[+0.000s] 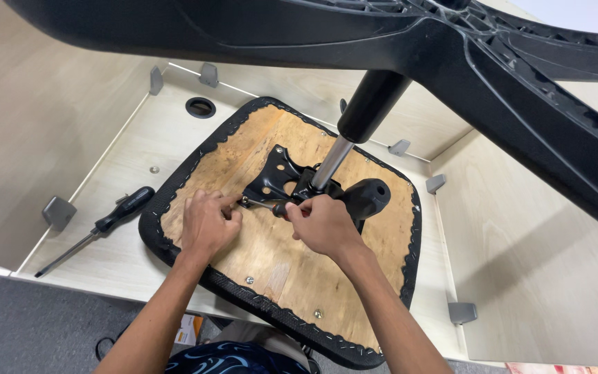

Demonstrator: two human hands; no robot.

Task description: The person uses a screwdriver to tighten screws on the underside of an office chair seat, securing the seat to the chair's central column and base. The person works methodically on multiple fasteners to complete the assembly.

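Observation:
An upturned chair seat [278, 263] with a bare plywood underside and black stapled fabric rim lies on the desk. A black metal mounting plate [278, 173] sits on it, with a gas lift column [347, 138] rising to the black star base [451, 41] overhead. My right hand [323, 225] grips a small screwdriver [271, 206] whose tip meets the plate's near corner. My left hand [207, 221] is closed beside that tip, fingertips at the screw.
A larger black-handled screwdriver [105, 221] lies on the desk left of the seat. Grey brackets [59, 211] line the desk panels, and a round cable hole [201, 107] sits at the back. The star base legs hang overhead on the right.

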